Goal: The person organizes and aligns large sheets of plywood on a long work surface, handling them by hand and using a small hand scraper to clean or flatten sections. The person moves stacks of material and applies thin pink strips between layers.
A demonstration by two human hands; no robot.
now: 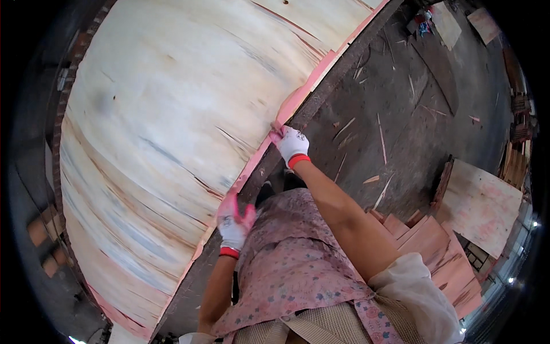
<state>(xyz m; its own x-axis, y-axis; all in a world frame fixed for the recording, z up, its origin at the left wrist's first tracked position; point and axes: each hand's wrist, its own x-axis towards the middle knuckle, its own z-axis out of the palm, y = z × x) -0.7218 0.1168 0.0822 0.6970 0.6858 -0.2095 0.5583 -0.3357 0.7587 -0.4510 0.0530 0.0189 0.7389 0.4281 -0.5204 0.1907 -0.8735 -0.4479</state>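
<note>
A large pale wood veneer sheet (172, 103) with brown cracks and grey streaks covers the work surface. Along its near edge shows a pink veneer layer (302, 94), ragged and partly lifted. My right hand (293, 143), in a white glove with a red cuff, pinches that pink edge, its fingertips partly hidden. Lower down the same edge, my left hand (232, 225) lies against the sheet with fingers stretched and thumb apart. Its glove is white too, stained pink at the fingers.
A dark rail (321, 103) runs beneath the sheet's near edge. Thin wood scraps (381, 137) litter the floor on the right. Reddish boards (441, 258) are stacked close on my right, beside a pale panel (481, 200). Bricks (48, 223) lie beyond the far left side.
</note>
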